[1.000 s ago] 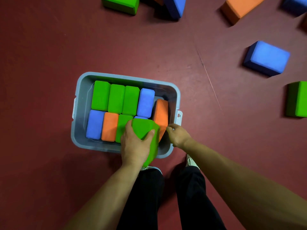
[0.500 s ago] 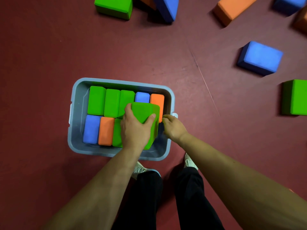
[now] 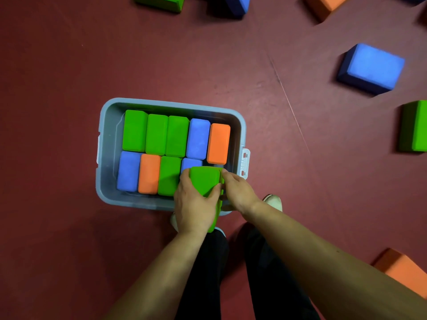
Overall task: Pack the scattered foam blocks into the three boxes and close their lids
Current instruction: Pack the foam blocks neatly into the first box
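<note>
Green foam block (image 3: pixel 204 181) sits over the near-right corner of the grey box (image 3: pixel 171 103), tilted. Its far end is above the box interior and its near end sticks out past the near rim. Left hand (image 3: pixel 194 204) grasps it, fingers on the left face and thumb across the top right. Right hand (image 3: pixel 238 192) lies against the block's right edge with fingertips touching it; cannot tell if it grips or just steadies.

The box is open, no lid on it, and holds two rows of blocks standing side by side.
- **Far row, left to right:** green (image 3: pixel 134 130), green (image 3: pixel 157 134), green (image 3: pixel 176 136), blue (image 3: pixel 198 138), orange (image 3: pixel 219 143).
- **Near row, left to right:** blue (image 3: pixel 128 170), orange (image 3: pixel 149 173), green (image 3: pixel 169 175), then a blue one (image 3: pixel 191 162) mostly hidden by the held block. The slot right of that is covered, contents not visible.

A pale latch (image 3: pixel 245 162) is on the box's right wall.

The box stands on a dark red floor (image 3: pixel 69 65). Loose blocks on the floor:
- Blue block (image 3: pixel 372 66), far right.
- Green block (image 3: pixel 414 125) at the right edge, cut off.
- Orange block (image 3: pixel 402 271), near right, behind the right forearm.
- At the far edge, all cropped: a green (image 3: pixel 159 2), a blue (image 3: pixel 238 3) and an orange (image 3: pixel 328 5).

The person's black trousers (image 3: pixel 208 273) and a white shoe (image 3: pixel 273 200) show just near the box.
</note>
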